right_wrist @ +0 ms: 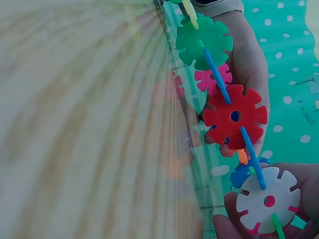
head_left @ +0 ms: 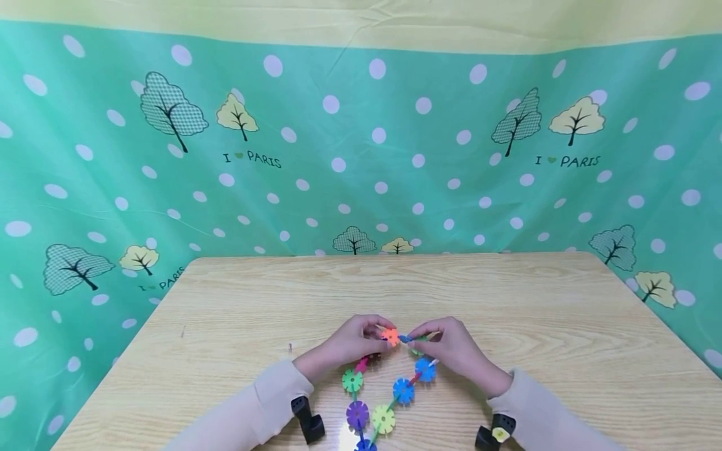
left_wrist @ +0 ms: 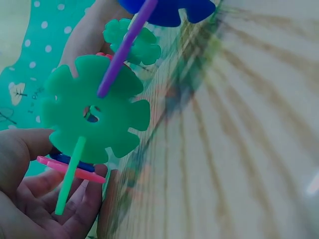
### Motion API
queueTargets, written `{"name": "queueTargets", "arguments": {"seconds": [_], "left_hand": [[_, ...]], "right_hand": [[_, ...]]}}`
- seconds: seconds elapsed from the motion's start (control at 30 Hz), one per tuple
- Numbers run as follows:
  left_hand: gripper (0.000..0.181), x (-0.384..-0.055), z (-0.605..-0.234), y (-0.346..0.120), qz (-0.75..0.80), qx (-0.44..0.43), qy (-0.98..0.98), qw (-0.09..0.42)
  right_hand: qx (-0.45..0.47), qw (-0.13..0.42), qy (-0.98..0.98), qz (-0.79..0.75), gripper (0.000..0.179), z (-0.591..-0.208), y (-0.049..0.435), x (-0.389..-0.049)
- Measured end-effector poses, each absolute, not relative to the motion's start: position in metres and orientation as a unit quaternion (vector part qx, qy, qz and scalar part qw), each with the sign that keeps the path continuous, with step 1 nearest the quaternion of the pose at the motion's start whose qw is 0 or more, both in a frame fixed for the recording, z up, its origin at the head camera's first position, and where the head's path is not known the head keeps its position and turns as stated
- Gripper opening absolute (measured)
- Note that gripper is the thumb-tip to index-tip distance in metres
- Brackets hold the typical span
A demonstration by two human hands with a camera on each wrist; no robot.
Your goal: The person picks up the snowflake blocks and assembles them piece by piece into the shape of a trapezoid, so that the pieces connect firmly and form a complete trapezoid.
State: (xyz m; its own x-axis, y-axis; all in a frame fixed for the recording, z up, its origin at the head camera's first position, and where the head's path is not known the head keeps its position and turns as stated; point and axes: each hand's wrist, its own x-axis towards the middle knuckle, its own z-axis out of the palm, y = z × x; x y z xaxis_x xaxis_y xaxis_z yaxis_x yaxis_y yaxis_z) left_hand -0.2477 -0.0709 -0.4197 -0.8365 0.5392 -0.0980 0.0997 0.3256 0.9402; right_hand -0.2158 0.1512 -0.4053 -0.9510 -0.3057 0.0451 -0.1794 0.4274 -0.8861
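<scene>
A chain of notched plastic snowflake discs hangs between both hands in a loop above the near part of the table. My left hand (head_left: 358, 338) pinches an orange disc (head_left: 390, 337) at one end. Opposite it, my right hand (head_left: 454, 346) grips the other end, where a small blue disc (head_left: 405, 338) shows edge-on between the hands. Down the left side run a green disc (head_left: 352, 380) and a purple disc (head_left: 357, 413). A yellow-green disc (head_left: 383, 419) and two blue discs climb the right side. Close to the right fingers, the right wrist view has a white disc (right_wrist: 269, 199) and a red disc (right_wrist: 237, 117).
The wooden table (head_left: 254, 294) has its far edge against a green polka-dot cloth (head_left: 316, 144) printed with trees. Black straps with small devices sit on both wrists, such as the left wrist device (head_left: 307, 419). The loop's lower end runs out of the head view.
</scene>
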Motion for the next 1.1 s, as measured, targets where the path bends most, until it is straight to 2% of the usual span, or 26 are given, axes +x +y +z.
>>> {"name": "queueTargets", "arguments": {"seconds": [0.57, 0.83, 1.1], "left_hand": [[0.018, -0.258, -0.427, -0.071, 0.640, 0.110, 0.725, 0.231], [0.017, -0.258, -0.423, -0.070, 0.624, 0.139, 0.731, 0.237], [0.014, -0.261, -0.421, -0.071, 0.606, 0.167, 0.744, 0.229]], "right_hand": [[-0.161, 0.067, 0.845, -0.505, 0.013, -0.409, 0.153, -0.215], [-0.192, 0.060, 0.836, -0.511, 0.011, -0.410, 0.156, -0.214], [-0.183, 0.066, 0.835, -0.514, 0.010, -0.411, 0.153, -0.215]]}}
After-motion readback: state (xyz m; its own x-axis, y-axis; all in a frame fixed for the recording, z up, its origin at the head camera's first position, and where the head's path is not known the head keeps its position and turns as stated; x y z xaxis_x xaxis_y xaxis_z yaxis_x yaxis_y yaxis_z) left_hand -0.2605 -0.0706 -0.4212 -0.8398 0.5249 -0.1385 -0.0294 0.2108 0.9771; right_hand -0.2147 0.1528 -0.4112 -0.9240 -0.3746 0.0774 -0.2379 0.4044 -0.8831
